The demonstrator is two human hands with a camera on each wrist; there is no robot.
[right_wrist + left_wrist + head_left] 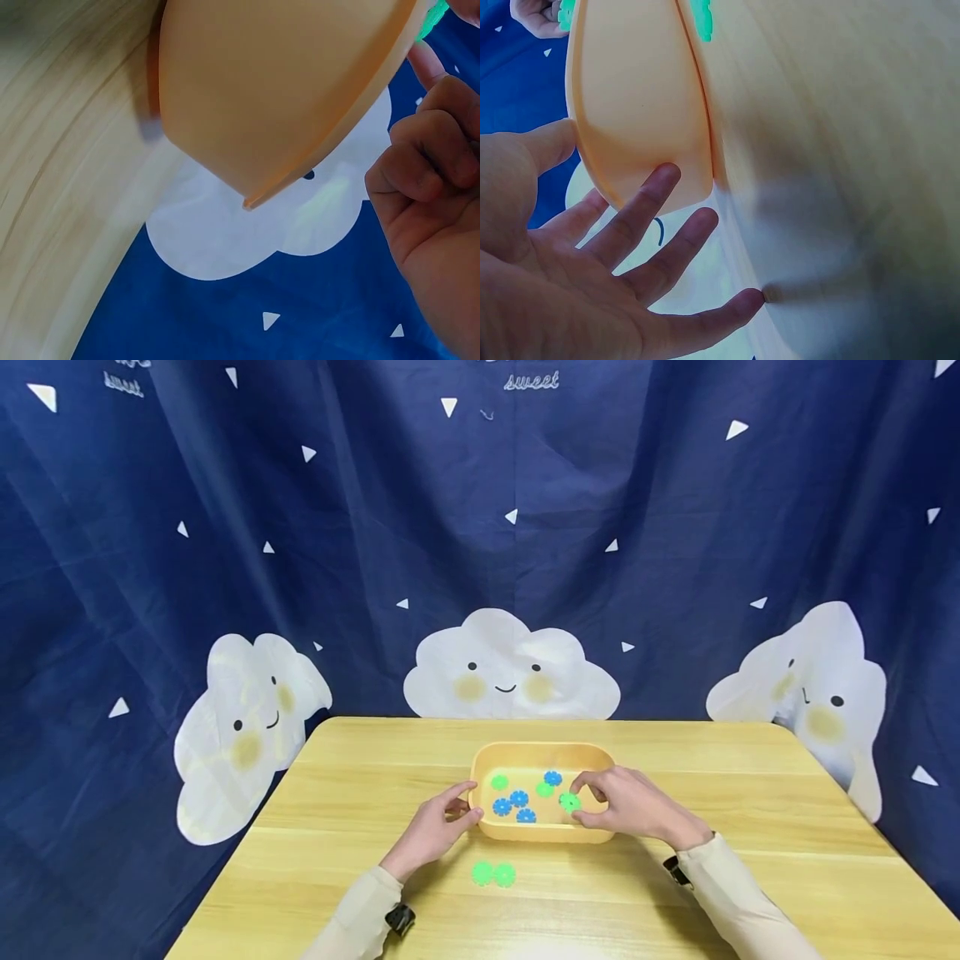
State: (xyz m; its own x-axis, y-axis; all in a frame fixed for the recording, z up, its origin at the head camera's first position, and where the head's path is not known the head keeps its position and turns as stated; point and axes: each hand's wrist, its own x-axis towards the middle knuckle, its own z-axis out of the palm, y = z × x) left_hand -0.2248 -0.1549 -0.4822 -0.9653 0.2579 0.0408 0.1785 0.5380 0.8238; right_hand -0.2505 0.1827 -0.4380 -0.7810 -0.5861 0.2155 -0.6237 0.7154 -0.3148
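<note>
In the head view, an orange tray (543, 833) holds several blue discs (502, 807) and green discs (499, 782) with notched edges. My left hand (431, 835) grips the tray's left end, thumb at the near corner and a finger farther back; the left wrist view shows the thumb on the tray's rim (571, 82) and the fingers (641, 210) spread around its end. My right hand (637, 806) pinches a green disc (570, 802) between thumb and index finger over the tray's right part. In the right wrist view its other fingers (442, 150) are curled beside the tray (255, 90).
Two green discs (483, 872) lie side by side on the wooden table (585, 910), nearer to me than the tray. A dark blue curtain (517, 568) with white clouds and triangles hangs behind the table's far edge and at both sides.
</note>
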